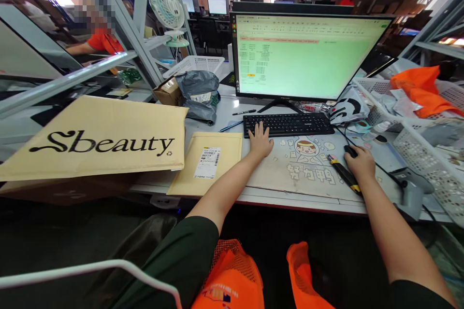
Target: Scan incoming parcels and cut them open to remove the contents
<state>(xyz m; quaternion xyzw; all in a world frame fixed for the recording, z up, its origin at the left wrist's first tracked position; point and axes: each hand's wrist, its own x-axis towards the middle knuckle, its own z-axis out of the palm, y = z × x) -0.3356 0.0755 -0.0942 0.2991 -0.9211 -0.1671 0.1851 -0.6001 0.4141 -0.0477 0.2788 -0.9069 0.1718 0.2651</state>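
My left hand [260, 142] rests on the left end of a black keyboard [293, 124], its fingers spread over the keys. To the right, my right hand [360, 161] is closed over a black computer mouse [350, 151] on the printed desk mat [279, 169]. A yellow-and-black utility knife [344, 175] lies just left of my right wrist. Behind the keyboard stands a monitor [297, 60] showing a spreadsheet. A padded envelope [188, 161] with a white shipping label lies left of my left forearm.
A large "Sbeauty" mailer [97, 120] juts past the desk's left front edge. Behind it sit a grey plastic parcel [199, 89] and a small carton [167, 91]. White baskets [420, 147] and a barcode scanner [413, 198] stand at right. A person in orange [103, 41] is at far left.
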